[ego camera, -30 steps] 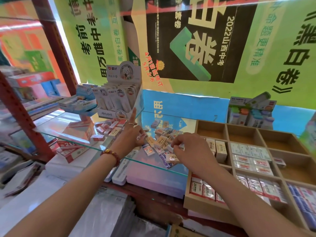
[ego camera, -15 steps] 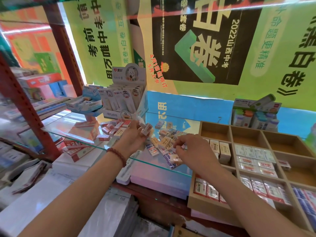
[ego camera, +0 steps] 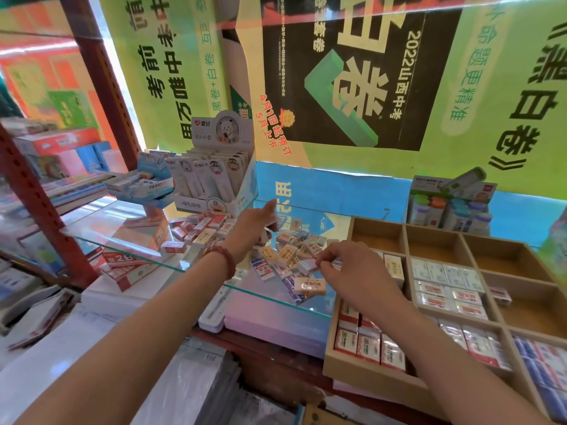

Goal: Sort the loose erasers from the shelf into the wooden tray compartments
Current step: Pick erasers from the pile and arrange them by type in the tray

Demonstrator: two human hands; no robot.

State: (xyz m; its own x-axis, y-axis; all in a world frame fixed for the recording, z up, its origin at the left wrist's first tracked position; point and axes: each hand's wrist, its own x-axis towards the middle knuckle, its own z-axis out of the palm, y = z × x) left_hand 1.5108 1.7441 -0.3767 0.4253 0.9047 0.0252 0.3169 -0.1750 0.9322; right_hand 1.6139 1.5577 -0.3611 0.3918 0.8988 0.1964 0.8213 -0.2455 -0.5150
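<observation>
Tray (ego camera: 368,380) front compartments hold wrapped erasers (ego camera: 368,345) in rows (shelf pile (ego camera: 287,254) loose).

Poster (ego camera: 352,72) reads "2022山西中考"; blue box (ego camera: 147,187) reads "AIHAO".

Cream erasers (ego camera: 310,285) with red print, pale wooden tray (ego camera: 380,377), dark red bead bracelet (ego camera: 226,261), green-tinted glass shelf (ego camera: 132,250)

Two hands, left (ego camera: 253,223) and right (ego camera: 352,266), one wooden tray (ego camera: 368,377), one bead bracelet (ego camera: 226,259), dozens of loose erasers (ego camera: 287,256).
</observation>
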